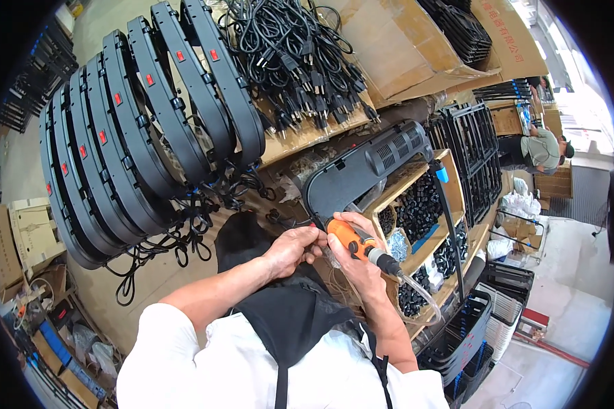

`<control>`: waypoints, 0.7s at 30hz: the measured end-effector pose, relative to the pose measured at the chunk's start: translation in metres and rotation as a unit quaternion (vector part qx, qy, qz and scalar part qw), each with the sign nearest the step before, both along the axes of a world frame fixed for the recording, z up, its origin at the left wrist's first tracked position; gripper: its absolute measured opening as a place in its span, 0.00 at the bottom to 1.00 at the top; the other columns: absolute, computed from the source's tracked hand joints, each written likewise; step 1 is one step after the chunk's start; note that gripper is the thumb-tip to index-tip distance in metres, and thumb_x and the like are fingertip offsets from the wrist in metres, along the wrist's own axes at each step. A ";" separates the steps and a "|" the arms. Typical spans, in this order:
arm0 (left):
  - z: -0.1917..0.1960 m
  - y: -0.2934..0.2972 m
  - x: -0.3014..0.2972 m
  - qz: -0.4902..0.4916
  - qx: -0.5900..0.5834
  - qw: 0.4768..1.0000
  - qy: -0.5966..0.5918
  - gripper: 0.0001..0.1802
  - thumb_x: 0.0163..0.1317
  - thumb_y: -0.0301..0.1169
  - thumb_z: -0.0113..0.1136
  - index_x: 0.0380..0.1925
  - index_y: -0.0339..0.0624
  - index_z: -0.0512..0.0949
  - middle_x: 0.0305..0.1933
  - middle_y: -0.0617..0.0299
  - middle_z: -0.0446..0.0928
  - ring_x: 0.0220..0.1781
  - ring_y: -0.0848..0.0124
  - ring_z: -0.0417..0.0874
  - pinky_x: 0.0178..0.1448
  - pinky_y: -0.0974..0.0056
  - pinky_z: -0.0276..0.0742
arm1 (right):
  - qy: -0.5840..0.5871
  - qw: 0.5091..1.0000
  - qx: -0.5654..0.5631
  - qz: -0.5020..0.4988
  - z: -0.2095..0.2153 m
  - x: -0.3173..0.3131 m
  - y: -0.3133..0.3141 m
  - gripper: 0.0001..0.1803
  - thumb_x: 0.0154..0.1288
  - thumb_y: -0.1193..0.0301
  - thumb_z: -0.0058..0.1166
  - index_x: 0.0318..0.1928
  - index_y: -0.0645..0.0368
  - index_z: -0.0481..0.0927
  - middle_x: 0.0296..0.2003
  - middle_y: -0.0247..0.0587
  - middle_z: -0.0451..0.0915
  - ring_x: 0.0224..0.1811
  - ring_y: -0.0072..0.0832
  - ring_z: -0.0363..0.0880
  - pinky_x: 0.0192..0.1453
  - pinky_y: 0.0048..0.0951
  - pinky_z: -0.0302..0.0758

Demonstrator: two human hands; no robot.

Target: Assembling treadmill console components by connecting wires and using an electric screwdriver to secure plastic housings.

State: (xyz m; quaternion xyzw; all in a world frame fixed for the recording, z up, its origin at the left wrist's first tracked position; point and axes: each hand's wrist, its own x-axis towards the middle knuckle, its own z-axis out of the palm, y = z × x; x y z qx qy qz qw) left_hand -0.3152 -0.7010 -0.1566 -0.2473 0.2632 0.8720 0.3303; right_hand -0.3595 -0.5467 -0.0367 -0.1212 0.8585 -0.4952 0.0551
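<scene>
My right hand is wrapped round an orange and black power screwdriver, which has a clear hose at its rear. The tool's front end points at the near rounded end of a long black plastic housing with vent slots, lying on the bench. Close beside the tool, my left hand has thumb and fingers pinched together at that same end of the housing. What it pinches is too small or hidden to make out. The driver's tip is also hidden.
Several black curved housings with red switches stand in a row on the left. Black power cords lie heaped at the back. Right of the housing is a wooden parts tray with small black pieces. Another person is far right.
</scene>
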 end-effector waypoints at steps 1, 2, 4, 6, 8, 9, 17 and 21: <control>-0.004 -0.003 0.000 -0.015 -0.009 0.999 0.030 0.17 0.85 0.40 0.51 0.51 0.40 0.83 0.40 0.65 0.84 0.35 0.75 0.81 0.36 0.69 0.77 | 0.009 1.000 0.012 0.009 -0.002 -0.002 0.000 0.24 0.63 0.76 0.72 0.59 0.57 0.81 0.55 0.45 0.88 0.57 0.35 0.89 0.62 0.34 0.84; -0.007 -0.005 0.001 -0.029 -0.017 0.998 0.061 0.16 0.85 0.41 0.52 0.51 0.42 0.83 0.40 0.67 0.84 0.35 0.75 0.81 0.37 0.69 0.76 | 0.019 0.999 0.023 0.018 -0.003 -0.003 -0.001 0.22 0.63 0.76 0.72 0.57 0.56 0.81 0.55 0.45 0.89 0.55 0.37 0.90 0.61 0.35 0.85; -0.010 -0.011 0.002 -0.035 -0.020 0.997 0.066 0.16 0.84 0.40 0.52 0.53 0.41 0.83 0.39 0.67 0.84 0.34 0.76 0.80 0.37 0.69 0.75 | 0.017 0.999 0.025 0.024 -0.005 -0.005 -0.001 0.21 0.63 0.76 0.72 0.56 0.57 0.81 0.54 0.45 0.89 0.55 0.38 0.90 0.61 0.36 0.85; -0.008 -0.013 0.001 -0.040 -0.023 0.996 0.071 0.16 0.84 0.39 0.53 0.54 0.40 0.83 0.38 0.68 0.83 0.33 0.76 0.79 0.36 0.70 0.75 | 0.015 0.999 0.026 0.031 -0.004 -0.008 -0.001 0.21 0.62 0.76 0.72 0.54 0.57 0.80 0.54 0.45 0.89 0.55 0.39 0.90 0.61 0.36 0.85; 0.000 -0.014 0.000 -0.010 -0.018 1.000 0.018 0.15 0.84 0.37 0.54 0.55 0.38 0.83 0.37 0.67 0.82 0.32 0.77 0.78 0.34 0.71 0.74 | 0.017 0.998 0.037 0.037 -0.001 -0.008 -0.002 0.21 0.62 0.76 0.73 0.55 0.57 0.80 0.54 0.46 0.89 0.55 0.38 0.90 0.61 0.37 0.85; 0.004 -0.015 0.000 -0.009 -0.017 1.000 0.018 0.15 0.84 0.37 0.54 0.55 0.38 0.83 0.37 0.67 0.82 0.32 0.77 0.78 0.34 0.71 0.74 | 0.017 0.998 0.038 0.039 -0.001 -0.008 -0.003 0.21 0.62 0.76 0.73 0.55 0.57 0.80 0.54 0.46 0.89 0.55 0.38 0.90 0.61 0.37 0.85; -0.003 -0.018 -0.003 0.035 0.023 0.998 -0.038 0.13 0.83 0.39 0.57 0.46 0.41 0.82 0.34 0.67 0.81 0.28 0.78 0.77 0.28 0.71 0.72 | 0.010 0.999 0.029 0.034 -0.008 -0.010 -0.006 0.21 0.61 0.77 0.71 0.55 0.60 0.81 0.55 0.48 0.88 0.56 0.40 0.89 0.62 0.37 0.85; -0.004 -0.014 -0.009 0.049 0.028 0.996 -0.069 0.14 0.82 0.41 0.58 0.45 0.43 0.83 0.35 0.69 0.79 0.30 0.77 0.73 0.32 0.70 0.68 | -0.036 0.999 -0.004 -0.004 0.004 -0.003 -0.008 0.25 0.64 0.79 0.70 0.62 0.63 0.80 0.56 0.45 0.87 0.57 0.30 0.87 0.64 0.30 0.82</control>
